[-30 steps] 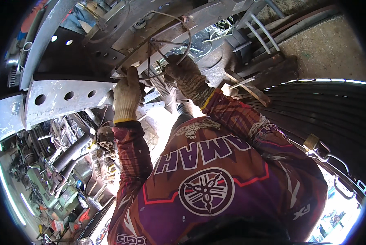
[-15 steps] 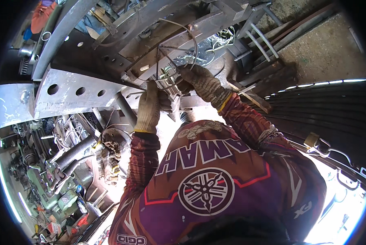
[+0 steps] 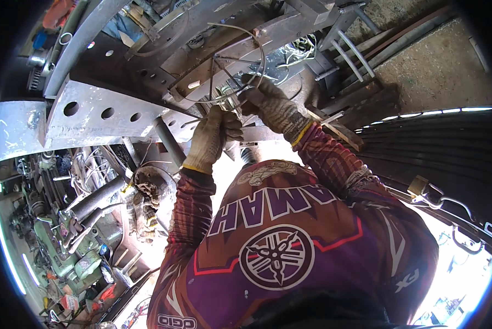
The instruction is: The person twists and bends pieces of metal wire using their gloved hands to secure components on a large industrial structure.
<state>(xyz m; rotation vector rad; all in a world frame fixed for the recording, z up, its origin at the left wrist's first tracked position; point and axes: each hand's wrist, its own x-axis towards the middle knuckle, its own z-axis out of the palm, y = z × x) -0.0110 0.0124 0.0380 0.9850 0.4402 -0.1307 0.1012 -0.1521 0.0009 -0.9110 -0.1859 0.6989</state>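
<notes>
Both my hands wear worn fabric gloves and reach to a small shiny metal fitting (image 3: 225, 101) under a steel vehicle frame (image 3: 100, 112). My left hand (image 3: 213, 140) is closed just below the fitting, gripping it from underneath. My right hand (image 3: 269, 107) comes from the right, its fingers pinched on a thin bent metal tube (image 3: 256, 44) that loops above and runs down into the fitting. The two hands almost touch. Purple patterned sleeves cover my forearms.
The perforated steel beam has round holes (image 3: 107, 113). Loose white wiring (image 3: 303, 52) hangs behind the hands. A dark ribbed panel (image 3: 438, 142) lies to the right. Engine parts and pipes (image 3: 87, 208) crowd the lower left. Bare ground (image 3: 432, 66) shows at upper right.
Both hands have stayed at the fitting while my view swung left along the frame. The left hand has closed in beside the right hand, under the fitting.
</notes>
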